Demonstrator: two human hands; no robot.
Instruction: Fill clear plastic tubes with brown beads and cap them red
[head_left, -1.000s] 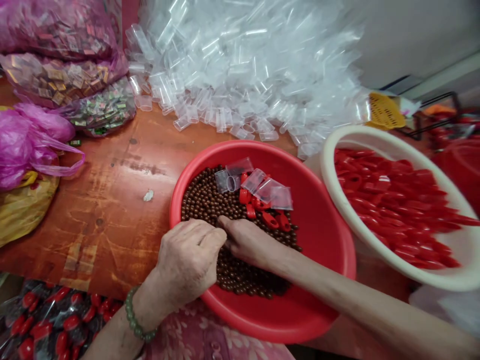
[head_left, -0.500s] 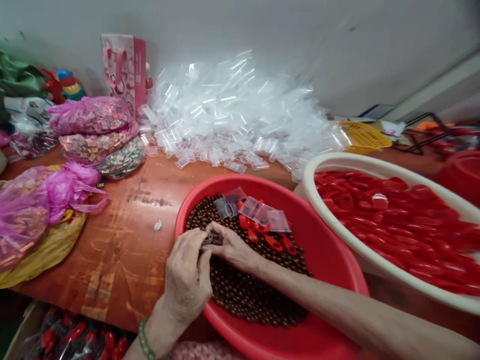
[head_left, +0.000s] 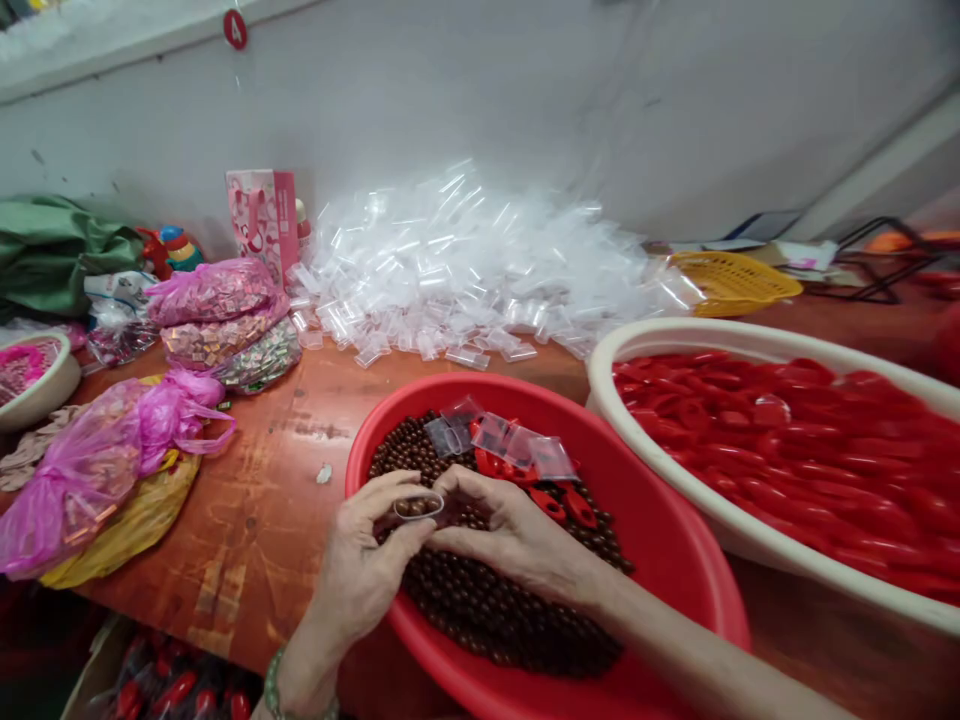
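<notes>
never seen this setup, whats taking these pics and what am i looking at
No machine: one head-worn camera takes every picture, looking forward and down at a person's two bare hands. The left hand grips a clear oval tube with brown beads showing in its mouth; the right hand is at its other side. Beneath them, a red basin holds more beads, red parts and clear cases. On the wooden table behind lie a heap of clear pieces and pink bags; a white tub of red pieces stands to the right.
</notes>
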